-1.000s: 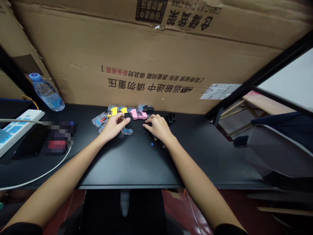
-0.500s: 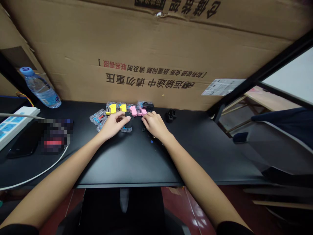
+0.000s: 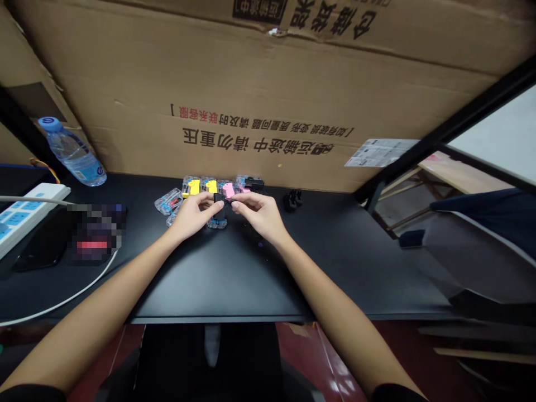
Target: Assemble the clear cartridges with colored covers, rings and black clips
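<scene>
1. Black part (image 3: 220, 210): small, dark, blocky; at desk center, far half, between the hands. Fine detail too small to read.
2. Left hand (image 3: 193, 216): thumb and fingers clamped on the black part from its left.
3. Right hand (image 3: 262, 215): fingertips at the part's right side, thumb near fingers; can't tell if they pinch anything.
4. Clear-and-blue unit (image 3: 216, 224) shows just below the part.
5. Far side tight: yellow pieces (image 3: 193, 187), pink piece (image 3: 228, 190), then cardboard (image 3: 234, 72) behind.
6. Room: desktop (image 3: 209, 279) stretches to the near edge; more right, past black clips (image 3: 292, 200).
</scene>
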A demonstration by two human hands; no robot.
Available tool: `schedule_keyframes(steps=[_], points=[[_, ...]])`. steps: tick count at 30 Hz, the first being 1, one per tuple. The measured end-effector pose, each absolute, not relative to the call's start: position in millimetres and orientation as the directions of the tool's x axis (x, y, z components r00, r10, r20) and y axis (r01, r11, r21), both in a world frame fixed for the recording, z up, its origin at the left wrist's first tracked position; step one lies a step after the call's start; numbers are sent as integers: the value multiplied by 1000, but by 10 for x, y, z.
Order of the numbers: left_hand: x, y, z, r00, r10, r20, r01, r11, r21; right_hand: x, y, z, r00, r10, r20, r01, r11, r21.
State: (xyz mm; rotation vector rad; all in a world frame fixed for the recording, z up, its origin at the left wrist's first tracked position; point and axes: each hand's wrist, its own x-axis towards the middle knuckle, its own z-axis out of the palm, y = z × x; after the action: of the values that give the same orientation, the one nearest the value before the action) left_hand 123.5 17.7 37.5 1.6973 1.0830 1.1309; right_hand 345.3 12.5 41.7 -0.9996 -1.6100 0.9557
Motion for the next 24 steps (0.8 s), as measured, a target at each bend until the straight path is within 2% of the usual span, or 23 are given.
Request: schedule_keyframes(steps=[5, 16, 24], points=[[1219, 188, 323, 269, 916, 299, 262, -368, 892, 3340, 80, 378, -191, 945, 266, 111, 290, -951], [1234, 150, 407, 285, 901, 328, 296, -408, 863, 3355, 107, 331, -149, 934, 324, 173, 347, -922], [1225, 140, 431, 293, 890, 349, 292, -431, 854, 3375, 160, 347, -190, 953, 235, 89, 255, -963]])
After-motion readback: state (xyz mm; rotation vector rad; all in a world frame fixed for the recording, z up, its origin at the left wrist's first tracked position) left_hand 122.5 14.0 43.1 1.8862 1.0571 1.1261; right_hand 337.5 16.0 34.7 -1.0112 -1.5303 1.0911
